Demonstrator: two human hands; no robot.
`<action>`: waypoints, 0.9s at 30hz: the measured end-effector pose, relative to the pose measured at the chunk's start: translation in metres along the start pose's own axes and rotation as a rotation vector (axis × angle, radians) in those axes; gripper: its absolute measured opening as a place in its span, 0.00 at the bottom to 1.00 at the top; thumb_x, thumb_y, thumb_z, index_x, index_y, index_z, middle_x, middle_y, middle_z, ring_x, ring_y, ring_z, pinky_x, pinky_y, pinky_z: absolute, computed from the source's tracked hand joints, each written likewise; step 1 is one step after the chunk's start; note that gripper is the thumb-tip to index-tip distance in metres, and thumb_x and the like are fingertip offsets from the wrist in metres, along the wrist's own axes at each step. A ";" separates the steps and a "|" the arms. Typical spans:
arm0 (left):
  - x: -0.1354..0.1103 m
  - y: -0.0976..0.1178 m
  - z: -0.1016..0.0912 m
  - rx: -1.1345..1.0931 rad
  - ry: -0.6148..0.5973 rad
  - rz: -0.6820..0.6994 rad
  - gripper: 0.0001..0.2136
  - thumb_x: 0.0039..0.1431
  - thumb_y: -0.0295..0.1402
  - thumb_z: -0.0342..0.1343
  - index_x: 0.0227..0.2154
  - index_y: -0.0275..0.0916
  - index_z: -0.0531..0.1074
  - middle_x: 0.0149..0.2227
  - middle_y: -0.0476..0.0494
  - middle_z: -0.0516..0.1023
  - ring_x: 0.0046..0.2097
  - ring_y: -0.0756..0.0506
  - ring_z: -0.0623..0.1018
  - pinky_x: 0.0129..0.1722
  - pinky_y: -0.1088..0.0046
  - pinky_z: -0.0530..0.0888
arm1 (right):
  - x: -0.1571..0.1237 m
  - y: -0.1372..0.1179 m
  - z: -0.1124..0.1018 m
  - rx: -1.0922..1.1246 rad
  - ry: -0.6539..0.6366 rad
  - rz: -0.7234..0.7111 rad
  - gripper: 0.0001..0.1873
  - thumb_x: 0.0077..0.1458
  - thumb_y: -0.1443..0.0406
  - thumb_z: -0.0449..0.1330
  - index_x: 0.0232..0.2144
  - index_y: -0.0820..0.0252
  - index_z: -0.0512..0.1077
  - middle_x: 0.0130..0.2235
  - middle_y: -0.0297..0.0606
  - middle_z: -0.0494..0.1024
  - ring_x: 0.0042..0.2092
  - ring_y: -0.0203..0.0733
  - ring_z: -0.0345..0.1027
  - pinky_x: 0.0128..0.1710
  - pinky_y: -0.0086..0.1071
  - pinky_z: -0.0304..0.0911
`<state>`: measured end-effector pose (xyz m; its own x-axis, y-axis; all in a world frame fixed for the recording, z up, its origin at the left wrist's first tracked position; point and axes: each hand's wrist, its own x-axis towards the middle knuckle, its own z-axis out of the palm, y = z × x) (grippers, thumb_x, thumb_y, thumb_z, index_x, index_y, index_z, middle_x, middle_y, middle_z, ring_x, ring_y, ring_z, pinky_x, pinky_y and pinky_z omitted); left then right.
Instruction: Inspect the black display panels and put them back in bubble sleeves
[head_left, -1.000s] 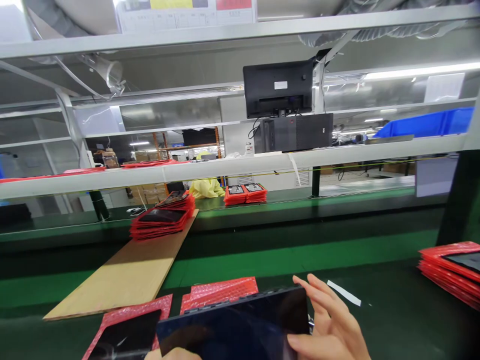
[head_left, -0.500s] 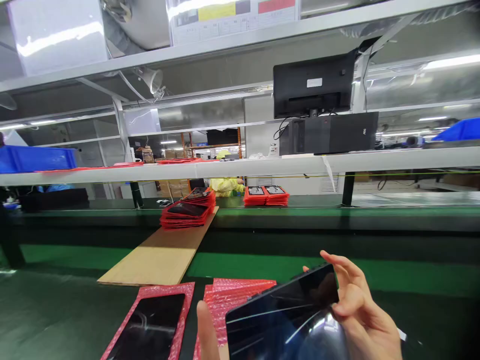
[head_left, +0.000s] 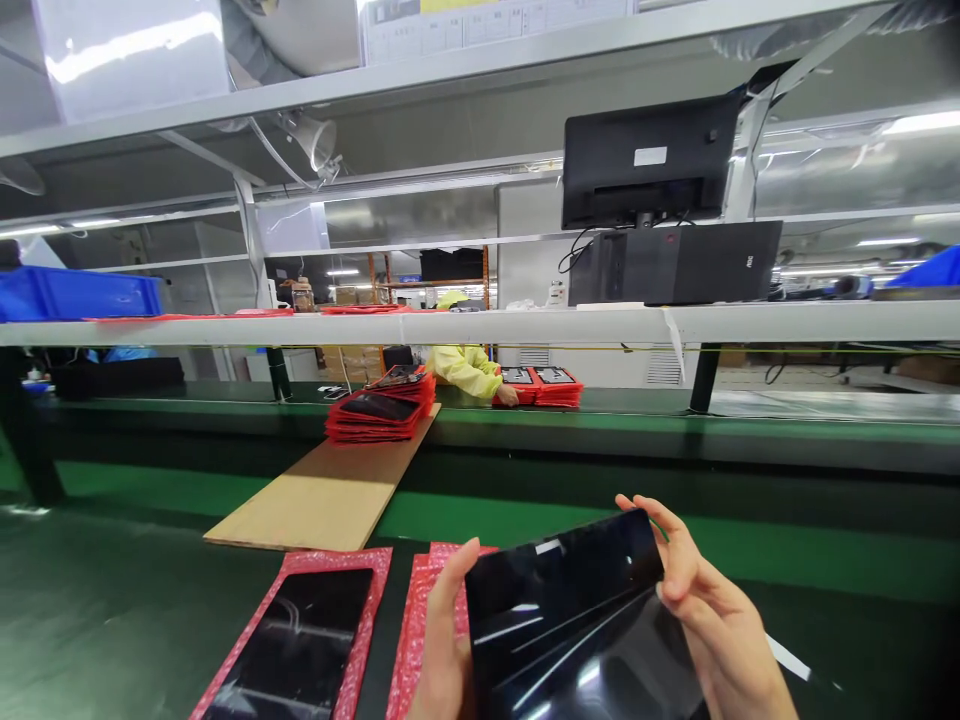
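A dark, glossy tablet screen (head_left: 577, 620) is tilted up in front of me, its lower part cut off by the frame. My left hand (head_left: 442, 640) grips its left edge, the thumb lying along the side. At its right edge, my right hand (head_left: 712, 610) pinches the upper corner, some fingertips showing behind it. Left of my hands, a second black screen (head_left: 300, 635) rests on a pink bubble-wrap bag (head_left: 373, 625). More pink bubble-wrap bags (head_left: 411, 620) lie partly hidden behind my left hand and the held screen.
A tan board (head_left: 322, 495) extends away across the green bench, with a pile of red bags and screens (head_left: 375, 415) at its far end. Beyond, a co-worker's yellow sleeve (head_left: 465, 372) reaches to red stacks (head_left: 555, 392). A shelf (head_left: 450, 327) carries a monitor (head_left: 645, 165).
The held screen has turned to face me more, and my left hand has come up along its edge. Across the bench, the co-worker's arm has reached the red stacks.
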<state>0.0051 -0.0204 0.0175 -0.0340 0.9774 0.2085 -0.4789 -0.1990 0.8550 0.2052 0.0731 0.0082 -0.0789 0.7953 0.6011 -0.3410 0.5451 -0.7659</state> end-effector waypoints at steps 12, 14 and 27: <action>0.006 0.007 0.001 -0.274 0.003 0.073 0.13 0.56 0.43 0.56 0.44 0.56 0.69 0.28 0.55 0.77 0.31 0.50 0.77 0.38 0.73 0.72 | 0.004 -0.010 0.011 0.179 0.121 0.091 0.13 0.46 0.59 0.64 0.16 0.55 0.68 0.47 0.38 0.75 0.65 0.59 0.46 0.64 0.48 0.38; 0.009 0.010 0.004 -0.259 0.078 0.084 0.07 0.57 0.41 0.55 0.39 0.52 0.70 0.29 0.55 0.77 0.31 0.50 0.77 0.39 0.73 0.72 | 0.002 -0.013 0.014 0.161 0.121 0.095 0.14 0.45 0.59 0.64 0.15 0.56 0.68 0.48 0.39 0.74 0.64 0.61 0.47 0.65 0.49 0.36; 0.003 0.019 0.004 -0.343 -0.122 -0.099 0.30 0.52 0.23 0.58 0.55 0.56 0.59 0.55 0.51 0.70 0.52 0.46 0.74 0.55 0.67 0.65 | 0.011 -0.023 0.014 0.211 0.325 0.295 0.15 0.35 0.60 0.70 0.11 0.55 0.67 0.40 0.34 0.80 0.64 0.57 0.50 0.67 0.47 0.38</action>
<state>-0.0011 -0.0216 0.0365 0.1223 0.9710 0.2055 -0.7412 -0.0483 0.6696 0.1988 0.0656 0.0359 0.0842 0.9677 0.2378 -0.5332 0.2454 -0.8096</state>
